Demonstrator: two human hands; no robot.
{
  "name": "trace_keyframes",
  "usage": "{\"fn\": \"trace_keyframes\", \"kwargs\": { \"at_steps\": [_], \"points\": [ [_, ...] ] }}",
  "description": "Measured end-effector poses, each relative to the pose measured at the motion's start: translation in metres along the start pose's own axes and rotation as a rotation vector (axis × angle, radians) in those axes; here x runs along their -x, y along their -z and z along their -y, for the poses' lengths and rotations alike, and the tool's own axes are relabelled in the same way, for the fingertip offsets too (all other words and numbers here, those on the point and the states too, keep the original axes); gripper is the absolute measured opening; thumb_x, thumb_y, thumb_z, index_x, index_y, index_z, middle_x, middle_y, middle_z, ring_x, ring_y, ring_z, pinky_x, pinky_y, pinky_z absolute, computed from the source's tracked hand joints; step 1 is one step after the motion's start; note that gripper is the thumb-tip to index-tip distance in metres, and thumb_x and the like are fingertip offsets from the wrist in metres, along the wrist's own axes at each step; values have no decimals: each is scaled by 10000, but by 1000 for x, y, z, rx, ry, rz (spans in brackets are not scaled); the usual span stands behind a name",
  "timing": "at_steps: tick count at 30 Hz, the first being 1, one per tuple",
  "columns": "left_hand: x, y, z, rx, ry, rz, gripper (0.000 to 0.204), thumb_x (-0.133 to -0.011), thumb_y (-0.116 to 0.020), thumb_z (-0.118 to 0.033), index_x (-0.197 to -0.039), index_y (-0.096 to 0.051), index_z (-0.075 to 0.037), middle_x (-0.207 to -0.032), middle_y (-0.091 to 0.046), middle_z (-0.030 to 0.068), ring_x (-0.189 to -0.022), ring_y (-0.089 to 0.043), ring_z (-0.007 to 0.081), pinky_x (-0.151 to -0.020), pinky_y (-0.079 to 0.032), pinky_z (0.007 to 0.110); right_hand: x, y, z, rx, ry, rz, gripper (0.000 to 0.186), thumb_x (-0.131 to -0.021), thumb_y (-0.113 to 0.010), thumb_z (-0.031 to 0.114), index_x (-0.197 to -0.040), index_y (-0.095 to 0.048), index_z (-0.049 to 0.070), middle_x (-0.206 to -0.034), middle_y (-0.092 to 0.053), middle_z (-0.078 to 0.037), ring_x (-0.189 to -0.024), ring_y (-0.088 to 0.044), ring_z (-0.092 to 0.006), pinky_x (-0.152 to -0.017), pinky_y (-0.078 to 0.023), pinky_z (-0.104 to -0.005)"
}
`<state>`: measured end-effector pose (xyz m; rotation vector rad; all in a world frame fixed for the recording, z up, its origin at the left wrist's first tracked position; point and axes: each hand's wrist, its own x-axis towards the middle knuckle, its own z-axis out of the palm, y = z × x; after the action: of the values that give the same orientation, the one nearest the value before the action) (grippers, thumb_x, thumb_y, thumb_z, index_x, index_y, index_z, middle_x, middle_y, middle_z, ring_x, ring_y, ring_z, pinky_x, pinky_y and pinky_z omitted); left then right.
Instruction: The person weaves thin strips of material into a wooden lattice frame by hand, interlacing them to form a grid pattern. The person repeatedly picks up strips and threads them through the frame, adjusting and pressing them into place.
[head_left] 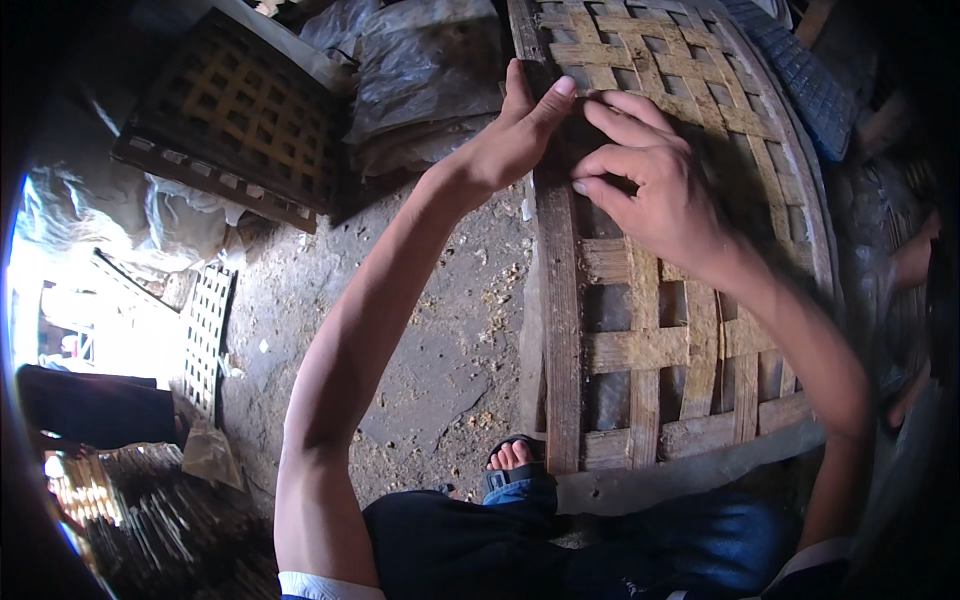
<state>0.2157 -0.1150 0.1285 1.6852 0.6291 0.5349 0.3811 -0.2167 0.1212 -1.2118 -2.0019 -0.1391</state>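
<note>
A rectangular wooden frame with a woven lattice of flat bamboo strips lies in front of me, its long dark wooden side at the left. Over that side is my left hand, its thumb and one finger stretched apart; its other fingers are hidden. My right hand is above the lattice, just right of the left thumb. Its thumb and forefinger come together in a pinch near the wooden side. Whatever lies between those fingertips is too small or hidden to make out.
Another lattice frame leans at the upper left, beside plastic-covered stacks. A smaller lattice panel stands further left. Blue crate-like plastic is at the upper right. Debris litters the concrete floor. Another person's arm shows at the right edge.
</note>
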Motion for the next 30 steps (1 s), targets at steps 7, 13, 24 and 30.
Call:
{"fn": "trace_keyframes", "kwargs": {
  "at_steps": [7, 13, 24, 30],
  "points": [
    [-6, 9, 9, -22, -7, -9, 994, -1001, -349, -674, -1549, 212, -63, -1599, -237, 218, -1500, -214, 297, -1222, -195, 422, -2, 1, -2, 19, 37, -14, 102, -775, -777, 99, -832, -720, 37, -1284, -641, -217, -1253, -558, -357, -1064, -446, -432],
    [-7, 6, 13, 17, -20, -16, 967, -1002, -359, -668, -1563, 185, -98, -1587, -282, 202, -1467, -303, 303, -1177, -293, 439, 1, 7, -14, -27, -57, 26, 255, -763, -804, 152, -973, -698, 55, -1338, -608, -210, -1291, -521, -346, -1099, -408, -445],
    [-12, 13, 22, -31, -47, -15, 824, -1023, -335, -644, -1562, 22, -134, -1473, -416, 157, -1358, -433, 251, -1084, -399, 417, -3, -1, -11, -70, -2, 54, 126, -749, -773, 97, -845, -719, 38, -1277, -639, -212, -1264, -526, -366, -1045, -449, -439],
    [-9, 8, 17, -19, -31, -42, 755, -1029, -323, -640, -1541, -78, -141, -1452, -408, 141, -1322, -443, 234, -1055, -411, 405, -5, -1, -10, -80, 33, 47, 72, -754, -748, 72, -787, -699, 30, -1263, -645, -230, -1262, -535, -362, -1023, -465, -428]
  ]
}}
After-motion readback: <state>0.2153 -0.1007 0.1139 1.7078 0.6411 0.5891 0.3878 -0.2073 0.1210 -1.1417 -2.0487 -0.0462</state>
